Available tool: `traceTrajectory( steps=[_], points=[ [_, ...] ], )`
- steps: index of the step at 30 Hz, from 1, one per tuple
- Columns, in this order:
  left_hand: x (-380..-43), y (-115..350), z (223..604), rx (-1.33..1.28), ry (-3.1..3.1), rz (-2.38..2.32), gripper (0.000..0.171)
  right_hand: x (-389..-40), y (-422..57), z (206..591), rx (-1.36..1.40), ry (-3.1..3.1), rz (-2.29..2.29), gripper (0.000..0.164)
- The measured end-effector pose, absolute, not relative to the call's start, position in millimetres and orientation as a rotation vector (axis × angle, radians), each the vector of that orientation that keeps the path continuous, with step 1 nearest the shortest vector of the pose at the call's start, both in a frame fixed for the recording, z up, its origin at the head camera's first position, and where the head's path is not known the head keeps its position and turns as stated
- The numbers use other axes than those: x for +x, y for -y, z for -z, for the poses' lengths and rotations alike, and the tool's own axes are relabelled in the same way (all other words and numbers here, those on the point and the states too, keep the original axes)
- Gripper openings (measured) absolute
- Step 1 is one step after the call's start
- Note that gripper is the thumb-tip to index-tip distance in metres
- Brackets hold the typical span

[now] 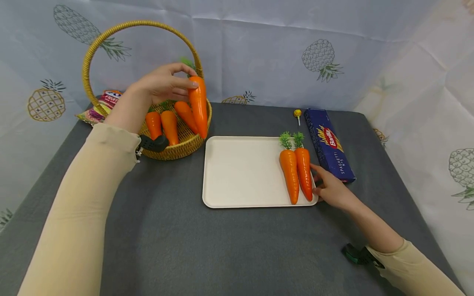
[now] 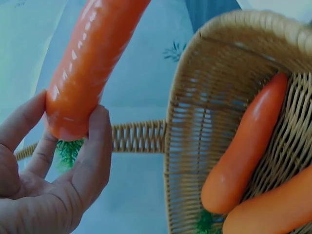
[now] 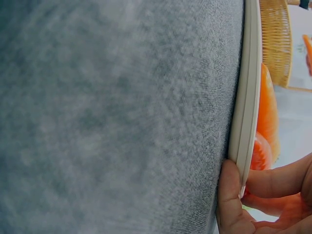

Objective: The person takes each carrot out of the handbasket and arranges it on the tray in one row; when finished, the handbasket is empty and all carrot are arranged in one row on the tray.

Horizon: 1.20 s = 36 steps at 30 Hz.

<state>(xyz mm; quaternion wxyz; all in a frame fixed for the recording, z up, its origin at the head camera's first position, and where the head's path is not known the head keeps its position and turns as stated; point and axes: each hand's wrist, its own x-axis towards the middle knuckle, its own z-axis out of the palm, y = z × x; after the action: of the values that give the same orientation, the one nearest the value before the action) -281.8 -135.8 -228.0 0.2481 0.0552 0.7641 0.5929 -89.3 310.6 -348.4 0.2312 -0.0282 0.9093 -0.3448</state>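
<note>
Carefully, my left hand (image 1: 164, 85) pinches a carrot (image 1: 199, 106) by its thick end, over the right side of the basket (image 1: 181, 151); I'd best hold its tip clear and steady the tray (image 1: 240, 172), whose edge my right hand (image 1: 334, 190) grips.

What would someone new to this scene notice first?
Probably the bright orange carrot that the left hand pinches by its thick end, at the wicker basket's right side in the head view. Next, the two carrots lying side by side at the right end of the pale tray, whose edge the right hand grips.
</note>
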Motion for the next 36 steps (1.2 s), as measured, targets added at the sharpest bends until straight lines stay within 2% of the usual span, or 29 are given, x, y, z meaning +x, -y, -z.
traceTrajectory(
  steps=[18, 36],
  points=[
    [-269, 98, 237, 0.214, -2.001, -1.638, 0.037, -90, -311, 348, -0.074, -2.496, 0.950, 0.079],
    [-259, 64, 267, 0.283, -1.976, -1.543, 0.032, -89, -312, 349, -0.075, -2.503, 0.944, 0.078]
  ],
)
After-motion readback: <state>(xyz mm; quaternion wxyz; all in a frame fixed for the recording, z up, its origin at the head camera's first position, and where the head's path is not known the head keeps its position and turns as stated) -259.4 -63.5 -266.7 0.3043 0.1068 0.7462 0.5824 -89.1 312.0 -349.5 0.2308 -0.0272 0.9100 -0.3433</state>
